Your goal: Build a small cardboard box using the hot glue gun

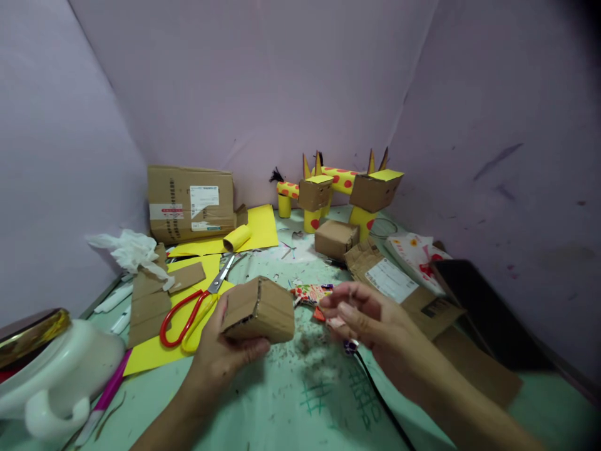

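Note:
A small closed cardboard box (259, 310) is gripped in my left hand (220, 357), its thumb along the lower edge and fingers behind the left side. My right hand (370, 319) hovers to the right of it with fingers loosely curled and a little blurred; I make out nothing held. Just behind and below those fingers is a flower-patterned glue gun (310, 293) with an orange trigger (319, 314), partly hidden by the hand. Its black cord (382, 401) runs toward the near edge. Red-and-yellow scissors (206, 307) lie beside my left hand, blades partly apart.
Two spotted giraffe-like cardboard animals (314, 194) stand at the back, near another small box (336, 239). A large carton (191, 203), yellow sheets (263, 225) and a yellow tube (237, 238) lie back left. A white cup (79, 357) stands left; cardboard scraps and a dark flat device (488, 313) lie right.

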{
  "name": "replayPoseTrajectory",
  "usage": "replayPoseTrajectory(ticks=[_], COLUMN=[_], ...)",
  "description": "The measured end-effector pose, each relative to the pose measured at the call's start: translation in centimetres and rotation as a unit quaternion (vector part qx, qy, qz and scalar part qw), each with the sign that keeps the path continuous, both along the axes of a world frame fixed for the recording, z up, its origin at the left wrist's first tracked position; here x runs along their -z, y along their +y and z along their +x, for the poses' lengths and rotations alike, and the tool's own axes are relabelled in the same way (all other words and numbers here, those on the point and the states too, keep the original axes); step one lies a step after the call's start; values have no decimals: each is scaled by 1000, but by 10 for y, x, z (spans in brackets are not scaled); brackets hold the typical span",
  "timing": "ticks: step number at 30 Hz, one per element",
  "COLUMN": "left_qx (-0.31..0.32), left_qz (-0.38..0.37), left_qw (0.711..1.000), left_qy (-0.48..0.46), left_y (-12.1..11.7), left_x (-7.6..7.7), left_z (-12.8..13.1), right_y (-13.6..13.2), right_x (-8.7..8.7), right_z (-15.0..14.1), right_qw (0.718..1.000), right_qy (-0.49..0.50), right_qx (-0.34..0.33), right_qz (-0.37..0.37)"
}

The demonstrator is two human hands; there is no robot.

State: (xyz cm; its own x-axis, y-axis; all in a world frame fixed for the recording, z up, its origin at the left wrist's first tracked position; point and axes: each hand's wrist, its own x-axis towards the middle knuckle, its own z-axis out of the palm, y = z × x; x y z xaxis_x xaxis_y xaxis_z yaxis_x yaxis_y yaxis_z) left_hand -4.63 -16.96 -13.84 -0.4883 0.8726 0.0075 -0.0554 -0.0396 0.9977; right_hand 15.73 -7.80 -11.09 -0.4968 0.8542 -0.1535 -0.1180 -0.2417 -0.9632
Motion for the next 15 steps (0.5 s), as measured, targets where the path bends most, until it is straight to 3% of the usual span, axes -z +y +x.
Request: replayPoseTrajectory(ticks=[2,5,10,13,15], left_qx=[-1,23,0,-10,-9], left_qz=[28,27,-1,-18,-26], left_qw=[993,953,890,888,904], left_qy=[-116,-302,-456,-459,-427], left_y=[-3,-5,-3,-1,-1], left_x=[0,-2,-1,0,-1], left_z=[9,17,13,12,14], right_y=[-9,-16,-15,-13,-13], right_x=[3,11,18,16,15], right_z=[-8,-16,-19,-18,-17], right_qw=[986,959,948,952,955], right_qy=[83,149,200,191,184], right_qx=[-43,-55,-111,-128,-121], right_qz=[-141,-234,-219,-202,-196])
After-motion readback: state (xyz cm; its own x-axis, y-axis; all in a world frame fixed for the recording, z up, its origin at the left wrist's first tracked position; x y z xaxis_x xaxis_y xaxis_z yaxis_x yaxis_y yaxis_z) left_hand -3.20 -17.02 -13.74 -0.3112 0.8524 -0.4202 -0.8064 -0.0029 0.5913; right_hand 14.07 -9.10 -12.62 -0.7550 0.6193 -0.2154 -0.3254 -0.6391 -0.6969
